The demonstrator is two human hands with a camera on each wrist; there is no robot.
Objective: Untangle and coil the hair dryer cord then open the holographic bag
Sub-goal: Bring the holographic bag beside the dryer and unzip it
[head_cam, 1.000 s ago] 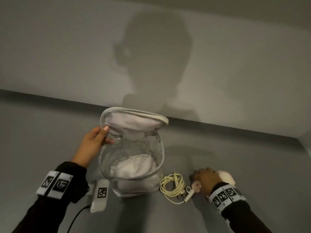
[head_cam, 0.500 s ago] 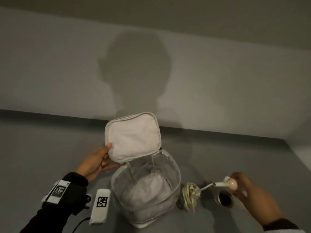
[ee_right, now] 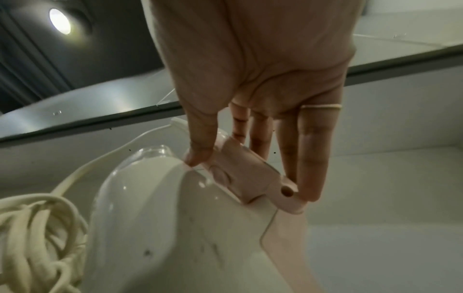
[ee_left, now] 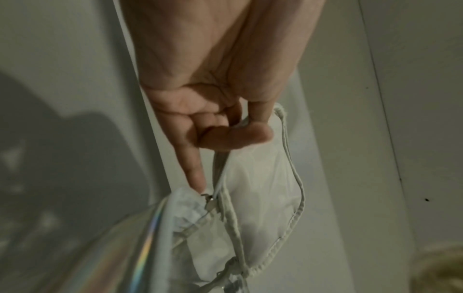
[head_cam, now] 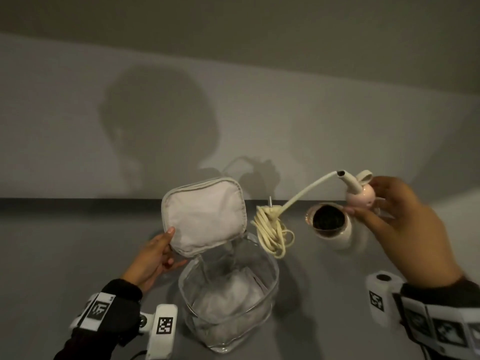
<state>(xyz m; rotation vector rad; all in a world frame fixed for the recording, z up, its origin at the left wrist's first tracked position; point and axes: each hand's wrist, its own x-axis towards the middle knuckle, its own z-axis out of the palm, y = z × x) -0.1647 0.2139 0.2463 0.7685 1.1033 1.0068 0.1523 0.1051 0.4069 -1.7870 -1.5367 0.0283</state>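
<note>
Here the right hand (head_cam: pixel 405 224) grasps the pink handle of the one hair dryer (head_cam: pixel 335 224), thumb on one side and fingers (ee_right: pixel 310 158) on the other, and holds it clear of the grey table (head_cam: pixel 78 255). In the head view the dryer's dark round end faces the camera, and its pale body hangs below the hand. From the handle's end one cream cord (head_cam: pixel 272 229) runs out stiffly, then gathers into a single coiled bundle that dangles in the air between the dryer and the bag. A metal plug prong sticks up at the top of the bundle. In the right wrist view the loops (ee_right: pixel 32 237) hang just beside the dryer's white shell (ee_right: pixel 175 228).

The left hand (head_cam: pixel 153 258) pinches the edge of the lid (head_cam: pixel 205 214) of the one holographic bag (head_cam: pixel 228 294), thumb on the pale inner face and fingers behind it. The left wrist view shows the thumb (ee_left: pixel 238 136) curled over the lid's piped rim, the little finger stretched down to the bag's rim by the zipper pull (ee_left: pixel 210 204).

The bag stands on the table, open, its lid tipped up and back. Its clear walls show a rainbow sheen. Inside I can make out only a pale floor panel.

Two wrist bands with black-and-white markers sit on the dark sleeves, one on each arm. A white marker-tagged unit (head_cam: pixel 163 331) is beside the left and another (head_cam: pixel 379 294) beside the right.
</note>
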